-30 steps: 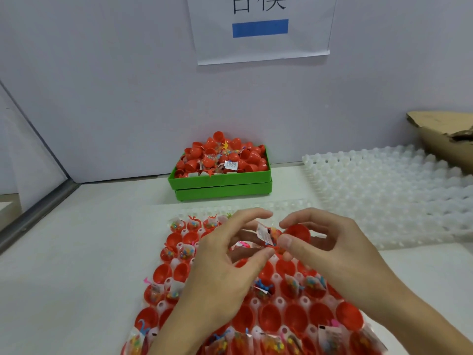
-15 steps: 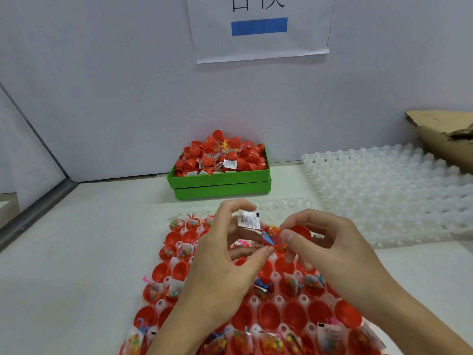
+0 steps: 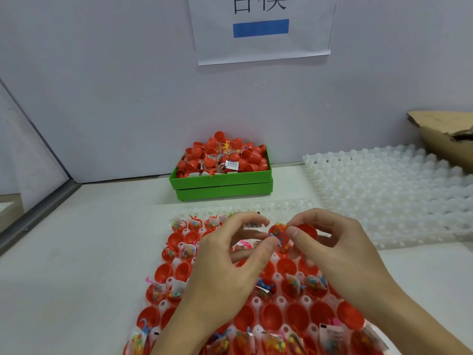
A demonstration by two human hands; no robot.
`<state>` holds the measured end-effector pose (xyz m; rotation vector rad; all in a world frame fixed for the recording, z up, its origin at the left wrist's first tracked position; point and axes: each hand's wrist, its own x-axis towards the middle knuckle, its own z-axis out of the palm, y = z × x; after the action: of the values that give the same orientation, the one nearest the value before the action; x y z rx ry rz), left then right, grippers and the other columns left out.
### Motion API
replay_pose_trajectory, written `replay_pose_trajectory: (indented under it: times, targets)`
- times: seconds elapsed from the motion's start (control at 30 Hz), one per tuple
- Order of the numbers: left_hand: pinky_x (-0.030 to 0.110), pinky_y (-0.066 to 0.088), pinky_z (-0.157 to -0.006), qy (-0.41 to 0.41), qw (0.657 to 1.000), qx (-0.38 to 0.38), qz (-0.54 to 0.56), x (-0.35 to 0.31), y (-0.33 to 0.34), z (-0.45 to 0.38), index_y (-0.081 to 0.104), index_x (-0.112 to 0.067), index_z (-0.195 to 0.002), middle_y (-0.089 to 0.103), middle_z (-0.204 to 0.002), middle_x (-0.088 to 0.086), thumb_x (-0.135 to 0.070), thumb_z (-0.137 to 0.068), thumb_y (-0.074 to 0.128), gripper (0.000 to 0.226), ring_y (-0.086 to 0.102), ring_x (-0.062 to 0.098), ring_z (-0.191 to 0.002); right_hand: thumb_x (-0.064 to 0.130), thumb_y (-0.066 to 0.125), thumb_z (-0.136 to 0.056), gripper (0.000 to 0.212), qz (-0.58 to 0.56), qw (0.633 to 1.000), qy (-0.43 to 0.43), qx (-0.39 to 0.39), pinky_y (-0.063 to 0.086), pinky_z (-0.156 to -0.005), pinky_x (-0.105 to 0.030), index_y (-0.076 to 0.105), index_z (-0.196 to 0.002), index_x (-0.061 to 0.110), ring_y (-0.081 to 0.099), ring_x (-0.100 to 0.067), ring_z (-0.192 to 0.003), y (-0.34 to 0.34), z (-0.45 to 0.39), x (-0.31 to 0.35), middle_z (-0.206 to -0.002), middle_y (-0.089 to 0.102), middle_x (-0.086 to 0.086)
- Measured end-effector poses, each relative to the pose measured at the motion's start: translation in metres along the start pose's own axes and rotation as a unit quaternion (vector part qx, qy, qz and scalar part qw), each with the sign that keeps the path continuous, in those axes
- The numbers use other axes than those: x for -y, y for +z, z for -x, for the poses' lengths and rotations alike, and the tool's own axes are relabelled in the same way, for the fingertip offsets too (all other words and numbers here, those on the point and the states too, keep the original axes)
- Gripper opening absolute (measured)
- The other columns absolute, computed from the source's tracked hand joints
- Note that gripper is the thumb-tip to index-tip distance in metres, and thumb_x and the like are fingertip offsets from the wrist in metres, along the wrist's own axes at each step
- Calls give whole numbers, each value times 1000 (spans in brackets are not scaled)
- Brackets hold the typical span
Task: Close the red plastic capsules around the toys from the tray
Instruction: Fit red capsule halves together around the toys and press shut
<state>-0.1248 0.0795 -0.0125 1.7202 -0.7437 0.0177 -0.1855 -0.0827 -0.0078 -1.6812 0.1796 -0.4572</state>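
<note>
A white plastic tray (image 3: pixel 275 279) lies in front of me, its cups filled with red capsule halves and small bagged toys. Above its far part both hands meet. My left hand (image 3: pixel 230 267) pinches a bagged toy (image 3: pixel 277 234) with a white label between thumb and fingers. My right hand (image 3: pixel 332 249) grips a red capsule half (image 3: pixel 308 230) right beside the toy, its open side turned toward it. The toy's bag touches the capsule half's rim.
A green bin (image 3: pixel 221 184) heaped with red capsules and toys stands against the back wall. A stack of white trays (image 3: pixel 399 190) lies to the right, with a torn cardboard box (image 3: pixel 445 134) behind it. A paper sign (image 3: pixel 261 26) hangs on the wall.
The toy's white label has dropped from upright to lying flat under my left fingers. The toy has been pressed closer to the capsule half in my right hand.
</note>
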Motion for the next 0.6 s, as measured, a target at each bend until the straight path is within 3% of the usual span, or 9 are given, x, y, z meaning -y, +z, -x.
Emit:
replay_pose_trajectory:
  times: [0.13, 0.23, 0.37, 0.5, 0.6]
  targets:
    - [17, 55, -62, 23, 994, -98, -42, -2, -1, -2, 68, -27, -86, 71, -81, -10, -39, -88, 54, 19, 70, 8, -68, 10, 71, -86, 16, -4, 999, 6, -31, 48, -49, -16, 71, -75, 21, 70, -13, -58, 2, 1, -1, -68, 72, -2]
    - [16, 51, -56, 34, 989, -129, -59, 0, -3, -3, 67, -27, -81, 68, -71, -7, -20, -94, 55, 19, 64, 9, -59, 9, 71, -86, 20, 5, 999, -8, -43, 45, -47, -12, 70, -72, 24, 69, -10, -57, 5, 3, -1, -64, 71, 2]
    - [16, 47, -53, 25, 990, -119, -75, 0, -2, -2, 67, -27, -84, 66, -66, -4, 2, -95, 53, 34, 60, 10, -56, 17, 72, -84, 17, 34, 998, -31, -43, 44, -47, -13, 69, -74, 30, 67, -10, -56, 10, 6, -1, -63, 70, 3]
    - [18, 47, -51, 15, 991, -114, -69, -3, -1, 0, 65, -31, -88, 66, -64, -2, 1, -96, 53, 35, 58, 9, -52, 18, 73, -84, 15, 47, 997, -39, -45, 52, -54, -27, 69, -76, 30, 69, -19, -58, 14, 7, -4, -64, 70, 1]
    - [18, 48, -57, -7, 995, -94, -44, -7, -1, 2, 52, -43, -102, 68, -62, 3, -3, -96, 55, 41, 59, 6, -51, 19, 73, -83, 14, 53, 997, -41, -47, 53, -56, -27, 69, -76, 30, 70, -20, -60, 14, 7, -6, -66, 71, 2]
